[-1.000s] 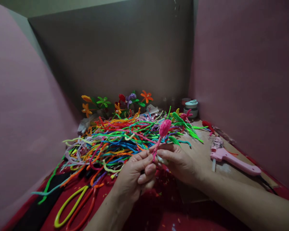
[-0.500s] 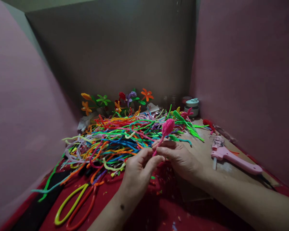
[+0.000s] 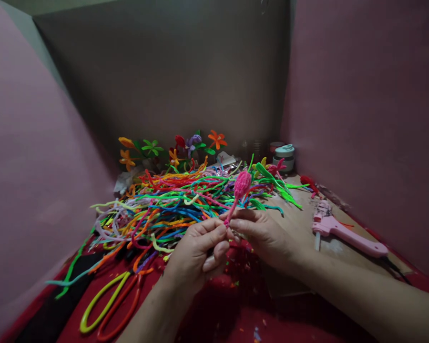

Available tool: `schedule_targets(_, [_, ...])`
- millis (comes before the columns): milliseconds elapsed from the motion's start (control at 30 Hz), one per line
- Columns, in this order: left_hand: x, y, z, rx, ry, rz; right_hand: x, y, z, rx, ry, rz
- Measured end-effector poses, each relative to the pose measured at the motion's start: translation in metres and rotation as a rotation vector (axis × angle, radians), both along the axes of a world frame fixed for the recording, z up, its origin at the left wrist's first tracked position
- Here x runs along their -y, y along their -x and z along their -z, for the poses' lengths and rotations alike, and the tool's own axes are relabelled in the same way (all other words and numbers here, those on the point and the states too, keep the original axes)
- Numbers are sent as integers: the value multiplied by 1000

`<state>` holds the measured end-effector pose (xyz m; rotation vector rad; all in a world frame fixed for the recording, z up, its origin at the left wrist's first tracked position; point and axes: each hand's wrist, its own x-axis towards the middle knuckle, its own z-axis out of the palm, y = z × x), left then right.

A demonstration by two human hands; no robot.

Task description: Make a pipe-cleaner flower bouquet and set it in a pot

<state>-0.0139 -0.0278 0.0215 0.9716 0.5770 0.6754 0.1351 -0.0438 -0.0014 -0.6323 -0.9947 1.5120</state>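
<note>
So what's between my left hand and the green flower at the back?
In the head view, the pile of coloured pipe cleaners lies between your left hand and the green flower.

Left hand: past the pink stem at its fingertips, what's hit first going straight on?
Probably the right hand, whose fingers are at the same pink stem as the left hand; the exact depth between them is unclear.

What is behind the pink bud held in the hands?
A heap of multicoloured fuzzy strands spreads behind the pink bud, visible on both sides. Whatever lies directly behind it, or behind the left hand and right hand, is covered.
</note>
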Motion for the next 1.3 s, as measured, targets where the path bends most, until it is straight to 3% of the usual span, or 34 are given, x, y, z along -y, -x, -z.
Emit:
schedule_targets(200, [-2, 0, 4, 126, 146, 132, -4, 1, 3, -32, -13, -70])
schedule_targets(333, [-2, -1, 2, 43, 96, 126, -6, 0, 6, -16, -33, -59])
schedule_targets(433, [2, -3, 2, -215, -184, -79, -6, 0, 7, -2, -3, 12])
schedule_targets(533, [5, -4, 7, -507, -713, -363, -6, 1, 8, -33, 15, 92])
schedule_targets(600, [5, -4, 10, -597, -995, -445, -4, 3, 7, -56, 5, 102])
schedule_targets(633, [5, -5, 12, -612, -1053, -453, -4, 3, 6, -53, -4, 96])
schedule_targets(700, [4, -5, 12, -592, -975, -431, -3, 3, 5, -13, -11, 85])
schedule_targets(867, [4, -6, 4, -245, -293, -182, -3, 0, 5, 41, -16, 22])
schedule_targets(933, [3, -6, 3, -90, -134, -75, -4, 0, 8, 11, -31, -12])
schedule_targets(1100, [0, -4, 8, 88, 21, 72, -7, 1, 14, -59, -60, -77])
schedule_targets(1300, [1, -2, 6, 20, -19, 88, -4, 0, 11, -4, -124, -6])
